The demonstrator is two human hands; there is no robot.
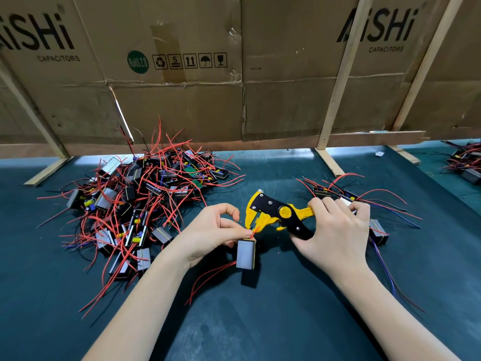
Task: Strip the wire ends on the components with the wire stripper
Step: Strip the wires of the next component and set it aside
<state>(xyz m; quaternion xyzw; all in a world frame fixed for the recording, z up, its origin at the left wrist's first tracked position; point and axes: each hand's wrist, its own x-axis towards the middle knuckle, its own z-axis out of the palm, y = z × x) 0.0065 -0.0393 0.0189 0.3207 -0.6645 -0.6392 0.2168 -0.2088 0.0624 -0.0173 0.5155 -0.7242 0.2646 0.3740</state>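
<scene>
Fingers of my left hand (213, 230) pinch a thin red wire (254, 230) of the small grey box-shaped component (246, 254), feeding its end into the yellow-and-black wire stripper (276, 213). My right hand (335, 230) grips the stripper's handles above the dark green worktop (260, 321); a tangled pile of red-wired components (140, 201) lies left.

glossy plastic wire stripper (276, 213), matt cardboard wall (260, 100), wooden struts (343, 74).

occl: right hand (335, 230) hides stripper (273, 214) handles | 2nd pile (466, 162) cut by R edge | wire tip too small
</scene>
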